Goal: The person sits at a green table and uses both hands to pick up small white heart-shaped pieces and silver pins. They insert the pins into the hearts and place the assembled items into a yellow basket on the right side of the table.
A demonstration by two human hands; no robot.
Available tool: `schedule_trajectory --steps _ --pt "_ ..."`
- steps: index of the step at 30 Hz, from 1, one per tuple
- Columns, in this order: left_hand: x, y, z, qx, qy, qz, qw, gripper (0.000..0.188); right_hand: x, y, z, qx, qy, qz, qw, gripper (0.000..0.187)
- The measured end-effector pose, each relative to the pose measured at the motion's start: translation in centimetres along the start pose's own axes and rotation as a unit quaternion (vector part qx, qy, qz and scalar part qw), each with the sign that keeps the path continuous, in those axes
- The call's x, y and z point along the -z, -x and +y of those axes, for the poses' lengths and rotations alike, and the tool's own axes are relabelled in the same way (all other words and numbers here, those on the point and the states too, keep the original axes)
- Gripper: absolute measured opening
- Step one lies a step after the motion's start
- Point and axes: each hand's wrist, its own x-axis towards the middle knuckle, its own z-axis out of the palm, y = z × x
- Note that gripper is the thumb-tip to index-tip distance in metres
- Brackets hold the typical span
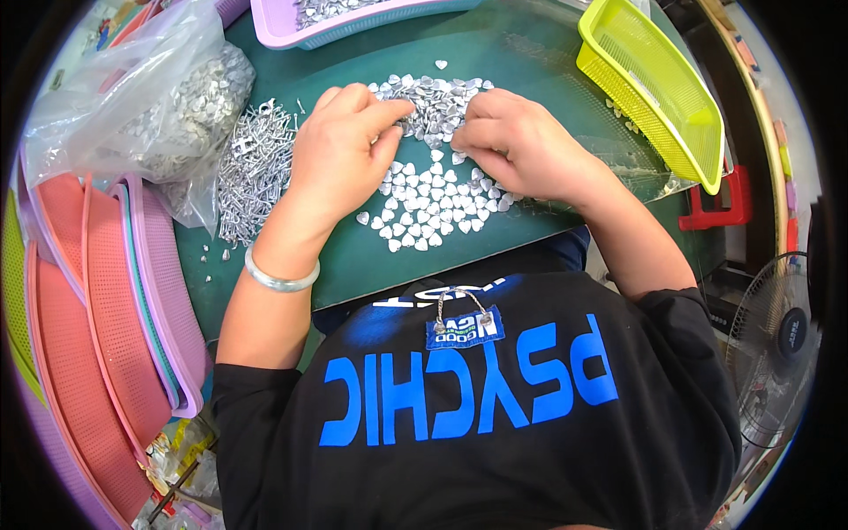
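Note:
Small silver heart-shaped metal pieces lie on the green tabletop, heaped in a pile (pixel 435 104) between my hands. Closer to me, more hearts (pixel 428 201) are spread out in a loose single layer. My left hand (pixel 346 146) rests at the pile's left edge, index finger reaching onto the hearts and thumb held apart from it. On the opposite side, my right hand (pixel 527 146) has its fingers curled in toward the thumb at the pile's edge. Whatever those right fingers hold is hidden.
Left of my left forearm is a heap of silver metal pins (pixel 256 168), beside a clear plastic bag (pixel 132 124) of small metal parts. A purple basket (pixel 371 16) stands at the back, a lime-green basket (pixel 654 97) at right. Stacked pink baskets (pixel 84 353) crowd the left; a fan (pixel 768 344) stands right.

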Motion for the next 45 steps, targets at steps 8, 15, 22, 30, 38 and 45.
schedule_trajectory --steps 8,15,22,30,38,45 --pt "-1.2 -0.5 -0.3 -0.079 -0.066 0.007 0.995 0.008 -0.9 -1.1 -0.3 0.021 0.034 0.008 0.999 0.015" --pt "0.1 -0.3 -0.6 -0.021 -0.051 -0.007 0.998 0.006 -0.7 -0.7 -0.3 -0.012 0.034 0.030 0.999 0.014" --pt "4.7 0.3 -3.3 0.089 -0.168 -0.027 0.981 0.006 -0.8 -0.2 -0.6 0.005 0.017 0.032 0.999 0.013" --pt "6.9 0.7 -4.0 0.193 -0.279 -0.129 0.932 0.010 -0.6 -0.5 -1.3 0.014 0.013 0.025 1.000 0.014" --pt "4.2 0.5 -3.0 0.065 -0.121 -0.008 0.991 0.017 -1.3 -0.4 -0.8 0.020 0.014 0.025 0.999 0.013" --pt "2.2 0.5 -0.9 -0.002 -0.022 -0.047 0.999 0.021 -1.7 -0.9 -0.9 0.013 0.043 0.051 0.998 0.014"
